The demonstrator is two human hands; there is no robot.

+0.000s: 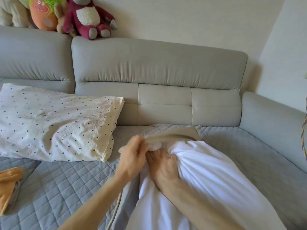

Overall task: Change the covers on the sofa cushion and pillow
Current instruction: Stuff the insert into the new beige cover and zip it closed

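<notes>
Pillow (207,171), white and bare, lies on the quilted seat (66,188) just right of the dotted pillow (54,120), its far corner bunched. Your right hand (163,165) curls its fingers into that corner, seemingly to squeeze it narrow. Your left hand (132,156), between the two pillows, pinches the edge of the cream cover (174,135), likely to hold its mouth open for stuffing. Orange cloth (9,183) lies left of the dotted pillow and nearer you; plush toys (88,15) sit above it.
</notes>
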